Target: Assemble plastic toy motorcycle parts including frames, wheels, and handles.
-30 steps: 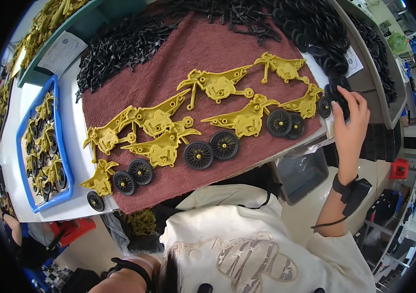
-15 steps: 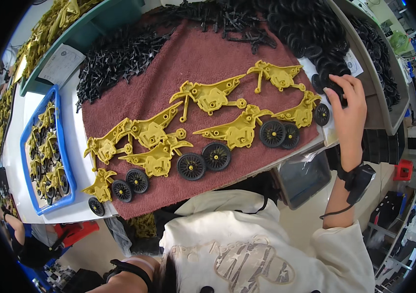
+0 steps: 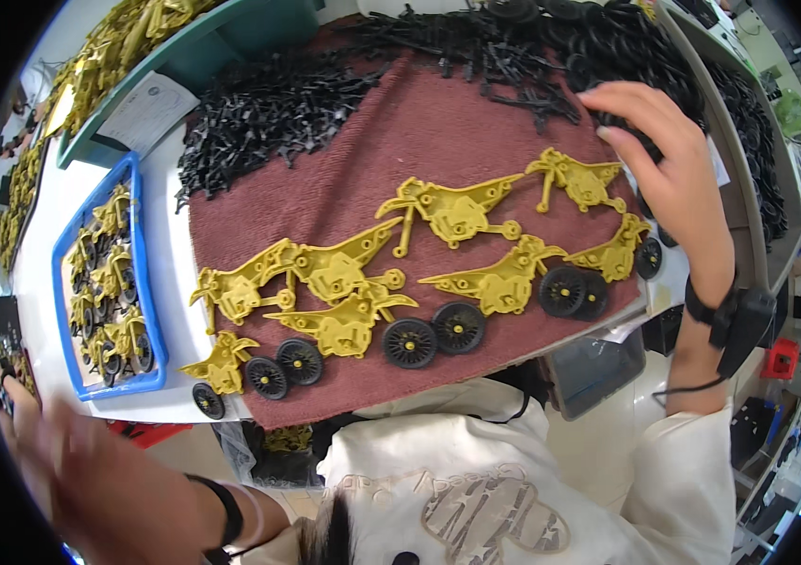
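My right hand (image 3: 669,155) hovers over the near edge of the black wheel pile (image 3: 640,52), thumb and forefinger apart, with nothing visible between their tips. At the lower left, my left hand (image 3: 71,461) is smeared by motion, so its fingers cannot be made out. Yellow plastic toy motorcycle body halves lie in two rows on a brown-red towel (image 3: 278,202); one half (image 3: 584,182) is just below my right hand. Along the near row sit black spoked wheels with yellow hubs, such as this wheel (image 3: 458,328).
Small black plastic parts (image 3: 269,118) are heaped at the back. A blue-rimmed tray (image 3: 158,344) of yellow-and-black toy motorcycles stands left. Behind it is a green bin (image 3: 259,38); a grey bin (image 3: 749,202) with black parts stands right. A clear box (image 3: 598,372) sits below the table edge.
My right hand has lifted from the wheels and its fingers have spread. My left hand has come into view at the lower left. The whole view has shifted slightly.
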{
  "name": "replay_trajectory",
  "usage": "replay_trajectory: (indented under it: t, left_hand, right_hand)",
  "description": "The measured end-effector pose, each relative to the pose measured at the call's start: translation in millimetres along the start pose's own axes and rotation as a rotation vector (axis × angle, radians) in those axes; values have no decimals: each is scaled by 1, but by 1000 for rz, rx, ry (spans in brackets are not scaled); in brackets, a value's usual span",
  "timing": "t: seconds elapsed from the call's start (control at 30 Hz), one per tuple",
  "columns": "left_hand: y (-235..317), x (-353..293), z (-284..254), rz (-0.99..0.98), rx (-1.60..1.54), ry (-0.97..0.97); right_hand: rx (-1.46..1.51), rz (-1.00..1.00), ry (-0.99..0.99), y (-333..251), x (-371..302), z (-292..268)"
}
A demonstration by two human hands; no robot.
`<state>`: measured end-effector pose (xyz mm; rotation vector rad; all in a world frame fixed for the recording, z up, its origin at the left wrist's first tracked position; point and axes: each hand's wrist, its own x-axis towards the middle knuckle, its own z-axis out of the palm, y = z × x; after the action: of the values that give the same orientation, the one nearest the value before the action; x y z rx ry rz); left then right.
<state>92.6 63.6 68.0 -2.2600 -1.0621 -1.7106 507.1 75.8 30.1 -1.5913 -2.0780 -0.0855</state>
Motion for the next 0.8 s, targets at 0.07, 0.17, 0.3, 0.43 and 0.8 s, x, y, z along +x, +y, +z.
replay_trajectory:
  t: [0.07, 0.17, 0.3, 0.43, 0.8]
  left_hand:
    - [-32, 11, 3, -64, 464, -291]
    - [-26, 40, 49, -281, -300, -811]
    - [-54, 54, 108, -118, -67, -1044]
    - [-81, 40, 141, 18, 170, -1075]
    - [-102, 44, 163, 78, 29, -1151]
  right_hand:
    - [5, -66, -33, 4, 25, 21]
    - [-34, -135, -193, 18, 39, 52]
    - [-29, -31, -366, 19, 54, 41]
    - [-45, -61, -293, 11, 56, 42]
    - [585, 419, -112, -29, 18, -2]
